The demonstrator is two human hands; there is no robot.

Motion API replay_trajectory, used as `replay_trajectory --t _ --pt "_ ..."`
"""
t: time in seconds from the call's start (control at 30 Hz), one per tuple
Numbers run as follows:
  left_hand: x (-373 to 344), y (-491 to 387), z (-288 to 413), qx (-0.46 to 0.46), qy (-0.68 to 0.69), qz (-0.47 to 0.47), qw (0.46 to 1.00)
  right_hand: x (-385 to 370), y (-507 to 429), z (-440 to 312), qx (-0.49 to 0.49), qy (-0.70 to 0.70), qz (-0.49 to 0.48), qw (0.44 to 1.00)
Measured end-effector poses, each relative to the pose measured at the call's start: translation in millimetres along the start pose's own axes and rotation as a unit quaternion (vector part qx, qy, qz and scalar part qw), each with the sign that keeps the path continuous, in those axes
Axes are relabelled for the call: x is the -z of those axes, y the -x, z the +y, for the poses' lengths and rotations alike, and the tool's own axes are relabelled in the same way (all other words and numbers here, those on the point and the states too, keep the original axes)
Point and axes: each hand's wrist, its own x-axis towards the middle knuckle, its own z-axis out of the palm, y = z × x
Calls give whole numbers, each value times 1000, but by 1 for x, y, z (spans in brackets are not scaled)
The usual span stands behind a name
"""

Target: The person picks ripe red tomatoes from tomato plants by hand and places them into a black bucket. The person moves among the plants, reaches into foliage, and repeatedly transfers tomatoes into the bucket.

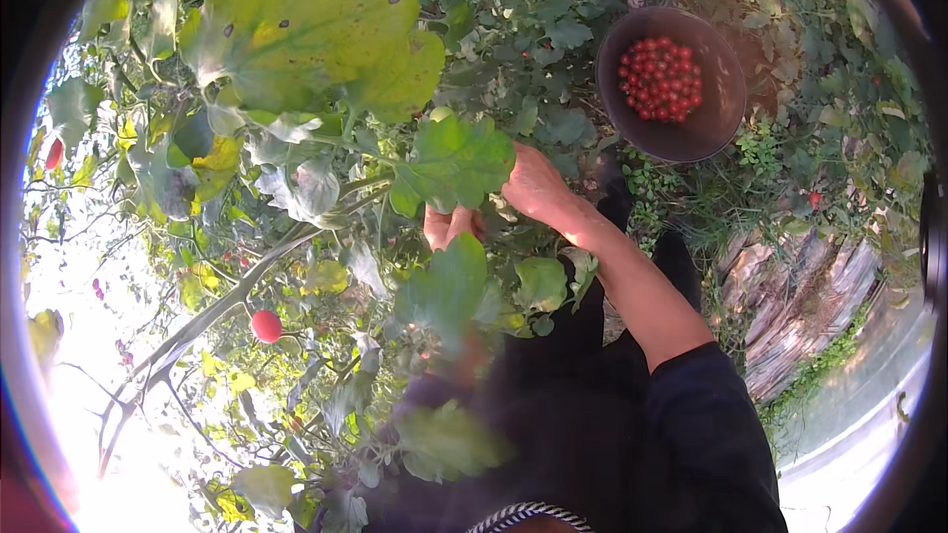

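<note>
My right hand [537, 181] reaches in among tomato plants from the right. A green lobed leaf [459, 163] hides its fingers. My left hand [453, 226] shows only in part just below that leaf, its fingers bent, with another leaf [444, 289] covering the space beneath. Whatever lies between the two hands is hidden by foliage. Beyond my right hand, a dark round bucket [718, 118] stands on the ground, holding many small red tomatoes [661, 80]. One red tomato [266, 326] hangs from a thick stem [215, 307] to the left of my hands.
A large yellowing leaf [318, 37] with dark spots is close to the camera at upper left. Another red tomato [54, 154] hangs at the far left. Weathered wood [807, 296] lies at right beside pale sheeting [866, 370]. Vines and weeds surround the bucket.
</note>
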Motion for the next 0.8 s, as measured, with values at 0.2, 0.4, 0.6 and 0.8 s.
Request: replay_trajectory --t 0.2,0.4,0.6,0.8 --pt "7 -7 27 45 68 -45 996 9 5 0 -8 185 -2 983" --pt "32 53 93 8 55 -73 996 10 -15 12 -61 187 8 980" --pt "47 122 149 124 240 -127 954 58 -11 -11 -68 360 -165 916" --pt "57 138 159 -1 297 74 952 150 5 2 -123 171 -167 963"
